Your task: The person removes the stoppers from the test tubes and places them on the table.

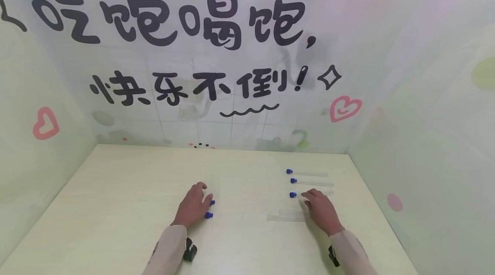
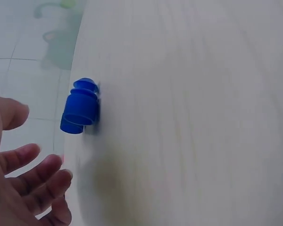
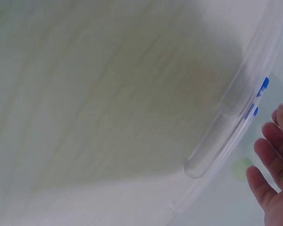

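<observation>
My left hand (image 1: 192,207) hovers beside two loose blue stoppers (image 1: 209,215), its fingers loosely bent and holding nothing. In the left wrist view the ribbed blue stoppers (image 2: 82,106) appear one behind the other, apart from the fingers. My right hand (image 1: 323,211) is above the clear tubes on the right, its fingers relaxed with nothing between them. Near its fingertips lies a tube with a blue stopper (image 1: 292,195), partly hidden by the hand. Two unstoppered clear tubes (image 1: 284,218) lie nearer me, their right ends behind that hand. The right wrist view shows clear tubes (image 3: 207,150) close up.
Farther back lie two more clear tubes (image 1: 315,183) with blue stoppers, roughly parallel. The pale wooden table (image 1: 116,206) meets a back wall sheet (image 1: 193,129) with large dark lettering, and printed side walls stand left and right.
</observation>
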Demonstrator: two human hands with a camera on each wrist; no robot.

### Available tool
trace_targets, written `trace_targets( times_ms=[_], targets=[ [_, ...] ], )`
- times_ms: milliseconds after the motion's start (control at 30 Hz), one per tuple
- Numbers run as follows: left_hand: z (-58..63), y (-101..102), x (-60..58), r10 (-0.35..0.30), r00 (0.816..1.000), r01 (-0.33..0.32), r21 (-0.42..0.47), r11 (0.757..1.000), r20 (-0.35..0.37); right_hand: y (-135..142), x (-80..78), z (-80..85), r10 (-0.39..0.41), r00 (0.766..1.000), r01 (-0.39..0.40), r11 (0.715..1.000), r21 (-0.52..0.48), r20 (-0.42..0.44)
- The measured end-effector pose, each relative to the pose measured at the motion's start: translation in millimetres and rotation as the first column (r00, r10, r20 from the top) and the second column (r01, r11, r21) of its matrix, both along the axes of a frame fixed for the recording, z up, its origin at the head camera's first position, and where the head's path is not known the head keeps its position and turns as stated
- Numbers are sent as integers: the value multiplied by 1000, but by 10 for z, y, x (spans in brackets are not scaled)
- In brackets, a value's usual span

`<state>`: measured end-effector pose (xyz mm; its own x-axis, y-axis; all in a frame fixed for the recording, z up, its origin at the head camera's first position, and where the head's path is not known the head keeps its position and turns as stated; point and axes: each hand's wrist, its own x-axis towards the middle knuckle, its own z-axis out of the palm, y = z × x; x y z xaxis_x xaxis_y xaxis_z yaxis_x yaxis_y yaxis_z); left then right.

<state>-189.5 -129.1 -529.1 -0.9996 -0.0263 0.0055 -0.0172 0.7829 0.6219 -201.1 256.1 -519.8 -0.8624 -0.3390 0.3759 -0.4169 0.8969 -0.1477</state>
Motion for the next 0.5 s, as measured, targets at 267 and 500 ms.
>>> trace_targets(
  times_ms=[267,500],
  targets=[
    [108,53,-25,29,994,-30,-5,1000,-106,74,-94,31,-58,996,60,998,18,-66],
    [162,176,-29,9,973,-15,-24,1000,-231,96,-102,50,-54,996,54,999,-6,-70]
  ],
)
